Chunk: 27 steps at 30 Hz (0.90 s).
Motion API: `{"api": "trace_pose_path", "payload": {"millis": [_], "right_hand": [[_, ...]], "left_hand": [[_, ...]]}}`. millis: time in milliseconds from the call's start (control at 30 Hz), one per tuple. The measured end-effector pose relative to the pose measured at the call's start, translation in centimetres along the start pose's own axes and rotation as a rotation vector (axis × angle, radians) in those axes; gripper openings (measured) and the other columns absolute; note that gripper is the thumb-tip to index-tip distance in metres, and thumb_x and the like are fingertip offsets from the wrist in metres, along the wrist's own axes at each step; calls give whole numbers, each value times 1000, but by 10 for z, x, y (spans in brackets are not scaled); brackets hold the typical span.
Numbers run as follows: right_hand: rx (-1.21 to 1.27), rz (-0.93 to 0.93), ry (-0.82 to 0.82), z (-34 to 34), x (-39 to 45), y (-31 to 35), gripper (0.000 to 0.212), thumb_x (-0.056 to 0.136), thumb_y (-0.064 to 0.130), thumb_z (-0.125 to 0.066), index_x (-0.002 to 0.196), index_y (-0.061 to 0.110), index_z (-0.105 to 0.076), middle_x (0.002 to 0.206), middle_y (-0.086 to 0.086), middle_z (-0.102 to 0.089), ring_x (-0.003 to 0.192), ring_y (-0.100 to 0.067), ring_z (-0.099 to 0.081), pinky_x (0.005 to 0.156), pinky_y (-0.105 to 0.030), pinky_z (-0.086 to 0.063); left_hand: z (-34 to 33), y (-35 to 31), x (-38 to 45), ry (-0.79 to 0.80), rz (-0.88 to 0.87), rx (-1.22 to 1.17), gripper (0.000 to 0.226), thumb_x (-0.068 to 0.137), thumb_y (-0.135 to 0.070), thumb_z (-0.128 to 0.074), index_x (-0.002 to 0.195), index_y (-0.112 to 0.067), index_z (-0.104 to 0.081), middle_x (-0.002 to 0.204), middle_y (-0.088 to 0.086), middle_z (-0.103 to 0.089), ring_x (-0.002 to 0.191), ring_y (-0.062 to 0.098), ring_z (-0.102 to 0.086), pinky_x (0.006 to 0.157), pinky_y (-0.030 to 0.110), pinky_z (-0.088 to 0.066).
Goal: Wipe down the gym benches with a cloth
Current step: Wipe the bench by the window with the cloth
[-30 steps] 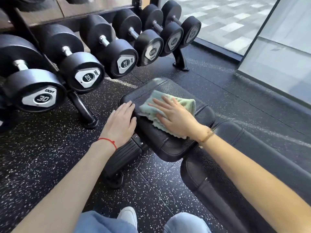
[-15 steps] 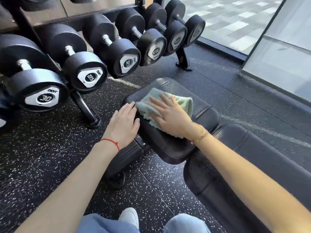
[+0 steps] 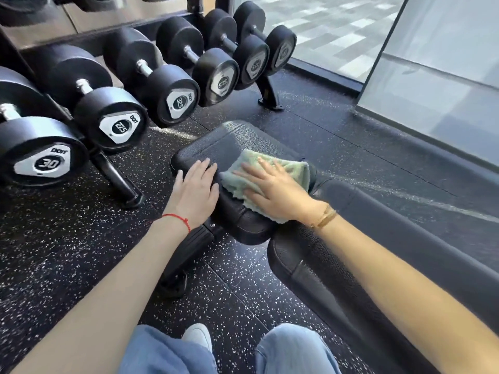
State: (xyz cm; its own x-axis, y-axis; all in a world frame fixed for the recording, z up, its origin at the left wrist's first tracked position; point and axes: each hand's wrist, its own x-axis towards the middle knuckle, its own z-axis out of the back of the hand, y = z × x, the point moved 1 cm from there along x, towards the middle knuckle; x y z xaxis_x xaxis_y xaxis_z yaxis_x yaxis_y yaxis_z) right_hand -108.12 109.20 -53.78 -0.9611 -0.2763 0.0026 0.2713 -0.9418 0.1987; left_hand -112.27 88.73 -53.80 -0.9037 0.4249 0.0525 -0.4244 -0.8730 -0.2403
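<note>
A black padded bench seat (image 3: 229, 143) lies low in the middle of the view, with the longer back pad (image 3: 391, 238) running off to the lower right. A pale green cloth (image 3: 291, 168) is spread on the seat. My right hand (image 3: 272, 188) presses flat on the cloth with straight fingers. My left hand (image 3: 195, 193) rests flat on the seat's left edge, right beside the cloth, holding nothing.
A rack of black dumbbells (image 3: 172, 95) stands close on the left, its foot (image 3: 127, 194) near the seat. The bench's front leg (image 3: 189, 249) sits under my left wrist. A glass wall (image 3: 432, 85) runs along the right. Speckled rubber floor (image 3: 67, 238) surrounds the bench.
My right hand has slid the cloth toward the right side of the seat. My left hand has stayed on the seat's left edge. The view has shifted slightly.
</note>
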Motion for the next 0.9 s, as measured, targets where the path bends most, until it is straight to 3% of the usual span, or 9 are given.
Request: {"api": "trace_pose_path", "payload": {"millis": [67, 167, 233, 367, 467, 633, 767, 900], "right_hand": [[6, 90, 4, 0, -36, 9, 53, 102, 45, -34, 152, 43, -18, 162, 13, -12, 151, -24, 2, 122, -47, 5], [-9, 69, 9, -3, -82, 2, 56, 100, 45, -32, 151, 47, -9, 162, 16, -9, 151, -20, 4, 122, -41, 5], [-4, 13, 15, 0, -97, -13, 58, 100, 42, -32, 151, 45, -3, 161, 15, -9, 151, -18, 3, 123, -40, 3], [55, -231, -11, 16, -74, -56, 62, 97, 29, -38, 153, 41, -13, 161, 18, -3, 150, -10, 1, 123, -43, 0], [23, -372, 13, 21, -62, -66, 61, 99, 32, -37, 154, 39, -12, 163, 12, -1, 151, -18, -3, 122, -40, 7], [32, -226, -63, 7, -127, -25, 72, 91, 22, -44, 154, 38, -13, 161, 12, -12, 150, -16, 1, 119, -33, 14], [101, -178, -52, 10, -169, -27, 77, 85, 12, -47, 152, 41, -21, 159, 13, -23, 150, -14, -6, 124, -34, -1], [86, -324, -81, 23, -148, -55, 54, 101, 39, -36, 153, 37, -20, 161, 13, -17, 150, -12, -5, 123, -35, 0]], "left_hand": [[-4, -7, 0, 5, -18, 9, 53, 103, -28, -33, 153, -15, -23, 163, 0, -16, 150, 15, -10, 121, 47, -9], [-11, -20, -3, 16, -52, -10, 52, 103, -29, -34, 153, -15, -26, 162, 0, -19, 150, 16, -12, 120, 48, -11], [-15, -26, -5, 19, -67, -14, 53, 103, -30, -34, 153, -15, -26, 161, 1, -21, 149, 17, -13, 120, 48, -12], [-18, -35, -12, 20, -78, -10, 53, 103, -31, -34, 153, -16, -25, 161, 0, -20, 150, 17, -12, 120, 49, -11], [-19, -45, -18, 24, -107, 12, 53, 102, -32, -34, 153, -17, -25, 162, -1, -19, 150, 16, -12, 120, 49, -11], [-21, -66, -25, 11, -178, 48, 53, 102, -32, -33, 153, -19, -25, 162, -2, -18, 150, 15, -12, 121, 48, -10], [-23, -87, -31, 20, -251, 41, 53, 103, -32, -31, 153, -19, -24, 162, -3, -17, 150, 13, -9, 122, 48, -8], [-25, -99, -37, 47, -294, 31, 53, 103, -33, -30, 153, -18, -23, 161, -3, -18, 150, 12, -8, 122, 48, -6]]}}
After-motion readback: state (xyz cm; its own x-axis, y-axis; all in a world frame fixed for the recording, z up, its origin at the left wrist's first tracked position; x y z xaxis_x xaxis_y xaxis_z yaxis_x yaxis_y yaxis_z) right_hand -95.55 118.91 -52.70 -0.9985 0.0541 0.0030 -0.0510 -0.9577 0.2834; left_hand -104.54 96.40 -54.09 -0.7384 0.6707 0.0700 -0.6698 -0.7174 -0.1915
